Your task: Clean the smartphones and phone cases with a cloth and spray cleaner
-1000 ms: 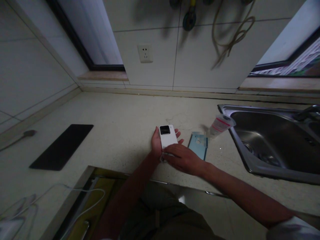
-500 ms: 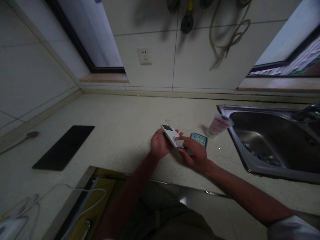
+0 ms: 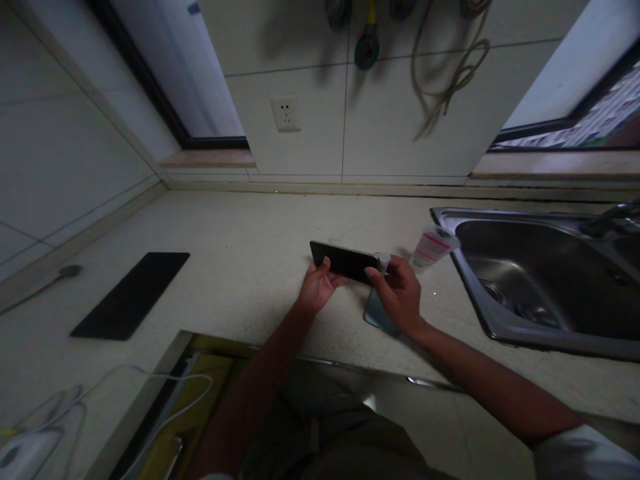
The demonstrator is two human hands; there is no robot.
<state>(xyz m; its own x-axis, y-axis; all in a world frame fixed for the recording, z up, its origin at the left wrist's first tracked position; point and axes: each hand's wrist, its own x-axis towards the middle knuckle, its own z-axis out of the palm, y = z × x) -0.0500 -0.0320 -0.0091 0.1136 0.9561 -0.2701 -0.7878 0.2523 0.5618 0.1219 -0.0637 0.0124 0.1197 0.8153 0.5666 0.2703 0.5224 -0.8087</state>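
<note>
A smartphone (image 3: 345,261) is held sideways above the counter, its dark screen turned toward me. My left hand (image 3: 315,288) grips the phone's left end, thumb on the front and fingers behind. At the other end, my right hand (image 3: 401,292) is closed with its thumb against the screen side. A crumpled white tissue (image 3: 384,260) shows between those right fingers and the phone's edge. Under my right hand lies a teal phone case (image 3: 379,315), partly covered by the hand. A clear plastic cup (image 3: 433,249) with red print leans just beyond the right fingers.
A steel sink (image 3: 520,287) is set into the counter (image 3: 240,253) on the right. To the left lies a flat black panel (image 3: 131,297), with a brush-like tool (image 3: 69,271) beyond it. White cables (image 3: 150,375) hang over the front edge. A wall socket (image 3: 287,114) is behind.
The phone has been turned over from its white back to its dark screen and now lies more level. My right hand has moved slightly up with the tissue, uncovering more of the case's lower part.
</note>
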